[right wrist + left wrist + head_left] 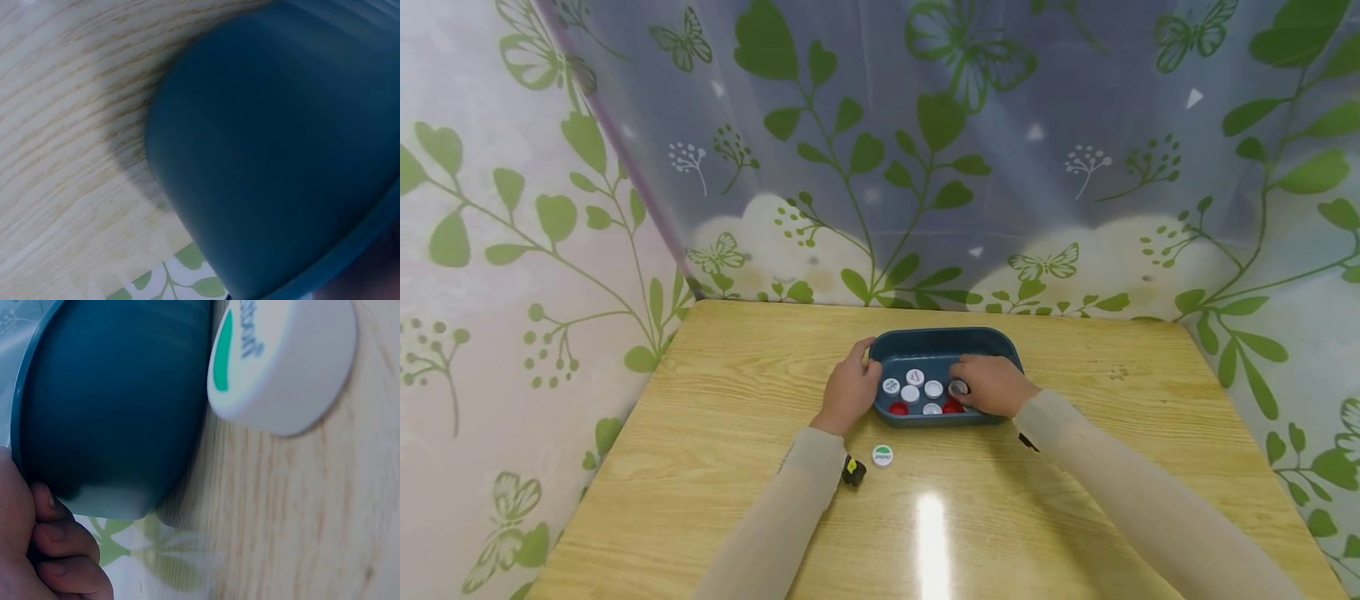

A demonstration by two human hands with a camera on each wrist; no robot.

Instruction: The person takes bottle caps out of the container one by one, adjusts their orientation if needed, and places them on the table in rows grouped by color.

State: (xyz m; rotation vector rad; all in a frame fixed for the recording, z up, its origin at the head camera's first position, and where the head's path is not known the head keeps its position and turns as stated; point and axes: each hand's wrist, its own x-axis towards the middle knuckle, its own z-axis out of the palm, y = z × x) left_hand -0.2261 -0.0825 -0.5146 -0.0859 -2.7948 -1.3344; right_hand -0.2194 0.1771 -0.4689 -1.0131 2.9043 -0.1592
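Note:
A dark blue plastic bin [943, 420] sits on the table with several bottle caps in it. My left hand [852, 387] grips its left end, thumb over the rim and fingers curled outside, as the left wrist view also shows. Reaching over the right rim, my right hand [995, 385] pinches a grey-looking bottle cap [958, 387] inside the bin. White caps, such as the plain one [910, 394], lie left of these fingers, with a red cap [898, 408] near the front wall. The right wrist view shows mostly the bin's outer wall [269, 150].
On the table [737, 375], in front of the bin, lies a white cap with a green mark [882, 455], close to my left wrist. A leaf-patterned curtain [880, 167] hangs behind the table's far edge and along both sides.

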